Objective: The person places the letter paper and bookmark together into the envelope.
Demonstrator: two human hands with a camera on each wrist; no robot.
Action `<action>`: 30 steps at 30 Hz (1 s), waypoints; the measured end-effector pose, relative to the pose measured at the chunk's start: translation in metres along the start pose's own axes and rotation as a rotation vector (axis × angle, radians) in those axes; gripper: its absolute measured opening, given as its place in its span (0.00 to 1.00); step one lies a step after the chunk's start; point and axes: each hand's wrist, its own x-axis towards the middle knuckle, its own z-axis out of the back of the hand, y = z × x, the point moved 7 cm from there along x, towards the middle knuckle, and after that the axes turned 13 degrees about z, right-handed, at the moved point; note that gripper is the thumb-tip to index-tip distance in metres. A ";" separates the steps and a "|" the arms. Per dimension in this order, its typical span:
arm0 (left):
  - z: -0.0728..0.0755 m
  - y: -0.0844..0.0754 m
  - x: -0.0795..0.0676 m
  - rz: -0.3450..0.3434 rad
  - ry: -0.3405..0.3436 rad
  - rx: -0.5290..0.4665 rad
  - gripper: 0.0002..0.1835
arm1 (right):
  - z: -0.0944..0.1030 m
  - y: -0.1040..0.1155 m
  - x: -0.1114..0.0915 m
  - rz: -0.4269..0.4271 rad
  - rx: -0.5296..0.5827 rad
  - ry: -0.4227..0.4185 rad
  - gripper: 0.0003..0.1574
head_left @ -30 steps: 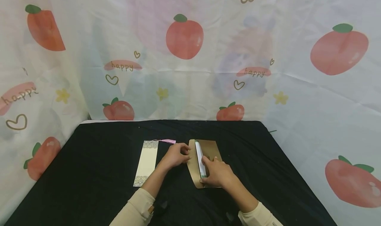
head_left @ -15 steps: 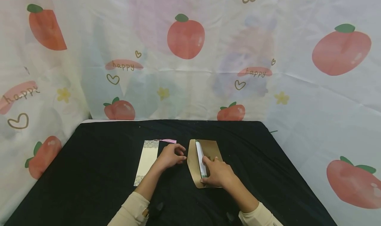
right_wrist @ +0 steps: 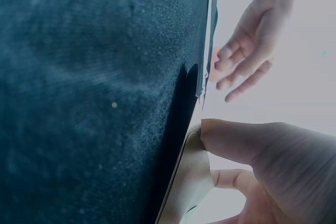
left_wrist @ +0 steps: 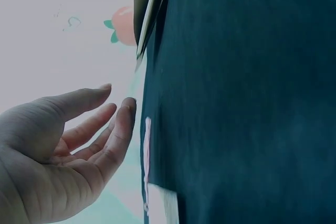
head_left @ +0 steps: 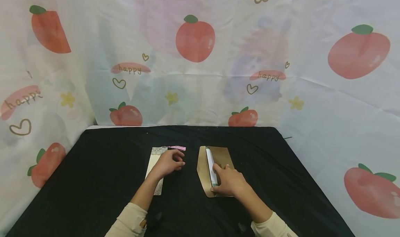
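A brown paper envelope (head_left: 222, 154) lies on the right with its pointed flap (head_left: 202, 164) opened to the left. White paper (head_left: 210, 160) shows in its mouth. My right hand (head_left: 230, 180) holds the envelope, thumb at the near end of the mouth and fingers bent over its front; the right wrist view shows the thumb on the paper (right_wrist: 189, 187). Over a cream bookmark (head_left: 158, 187) with lacy patterned ends hovers my left hand (head_left: 168, 163), fingers loosely bent and nothing between them. The bookmark's pink tassel (head_left: 177, 147) lies just beyond the fingers; the hand and wrist hide the card's middle.
A black cloth (head_left: 112, 167) covers the table. Behind and at both sides hangs a pale curtain (head_left: 200, 91) printed with peaches, hearts and the word happy.
My left hand has drawn away from the envelope's flap and moved left, now over the bookmark. The right hand and the envelope stay in place.
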 end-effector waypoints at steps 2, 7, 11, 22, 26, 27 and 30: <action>0.007 0.004 0.000 0.004 -0.009 -0.005 0.16 | 0.000 -0.001 0.000 -0.002 -0.002 0.001 0.44; 0.025 0.012 0.001 -0.002 -0.036 -0.002 0.16 | 0.001 -0.002 -0.001 -0.009 -0.006 0.013 0.44; 0.040 0.019 -0.001 0.023 -0.064 -0.018 0.17 | 0.001 -0.001 0.000 -0.008 -0.006 0.016 0.44; 0.064 0.031 -0.007 0.048 -0.109 0.031 0.17 | 0.000 0.000 0.000 -0.017 -0.003 0.022 0.43; 0.069 0.034 -0.007 0.062 -0.119 0.027 0.17 | 0.000 -0.001 0.000 -0.021 -0.007 0.023 0.44; 0.071 0.035 -0.007 0.065 -0.122 0.026 0.17 | 0.000 0.000 0.000 -0.021 -0.008 0.021 0.44; 0.076 0.040 -0.005 0.079 -0.133 0.034 0.17 | 0.000 0.000 0.001 -0.019 -0.010 0.017 0.44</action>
